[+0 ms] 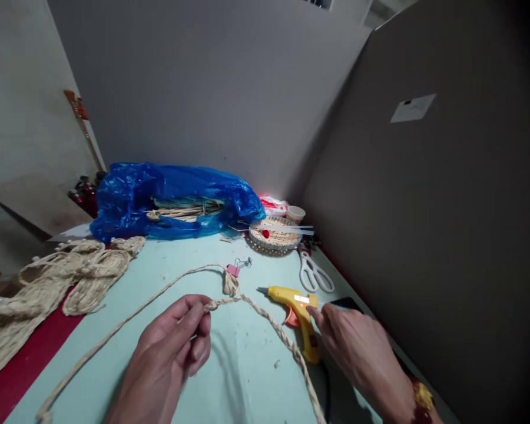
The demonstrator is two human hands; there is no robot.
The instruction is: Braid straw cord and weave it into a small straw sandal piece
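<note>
Hard to make out at lower right: the curled fingers of the right hand (pixel 357 344), partly tucked out of sight behind its back, with one fingertip at the rear of a yellow glue gun (pixel 309 321); impossible to tell whether gripping or merely touching. Half covered by the same hand, a dark flat object (pixel 347 303). Cut off by the bottom edge, both forearms, the dark cable (pixel 327 388) and the lower end of a braided cord (pixel 282 333). Pinched at its knotted tip between thumb and fingers of the left hand (pixel 176 338), at lower centre, then slanting down to the right, past the gun. Mostly hidden inside a crumpled blue bag (pixel 181 176), pale strands (pixel 188 211). Cropped at the left edge, woven straw pieces (pixel 39 300). Lost in blackness, the upper right corner.

Underneath, a pale green tabletop (pixel 181 256) with a red strip (pixel 48 353) at lower left. In the middle, a pink binder clip (pixel 233 271) on a bundled end of a thinner cord (pixel 128 318), curving to lower left. Beyond, a round woven basket (pixel 276 241) and white-handled scissors (pixel 315 277). Around the back and right, grey panels (pixel 216 82), with a white label (pixel 413 109) at upper right.
</note>
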